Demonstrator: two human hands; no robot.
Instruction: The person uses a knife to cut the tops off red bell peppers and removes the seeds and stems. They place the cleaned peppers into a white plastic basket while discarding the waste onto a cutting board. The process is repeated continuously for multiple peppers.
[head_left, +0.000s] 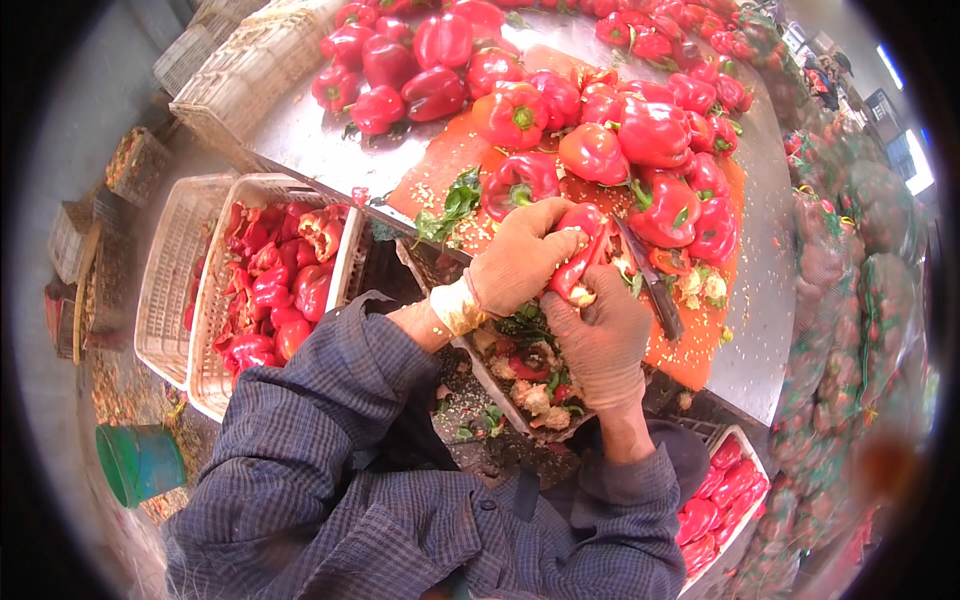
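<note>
A red bell pepper (576, 264) is gripped between my two gloved hands, above the near edge of an orange cutting board (679, 358). My left hand (517, 259) holds its upper part, with the thumb pressed on the skin. At its lower end are the fingers of my right hand (604, 334), where some pale core shows. Just right of the pepper lies a knife (651, 281) with a dark handle, flat on the board. Below my hands stands a bin (487, 379) holding pale seed cores, green leaves and red scraps.
Whole red peppers (656, 135) are heaped on the board and the metal table (757, 315). To the left is a white plastic crate (206, 352) of opened peppers; another crate (742, 510) stands at lower right. Filled mesh sacks (832, 322) line the right. A green bucket (142, 465) sits on the floor.
</note>
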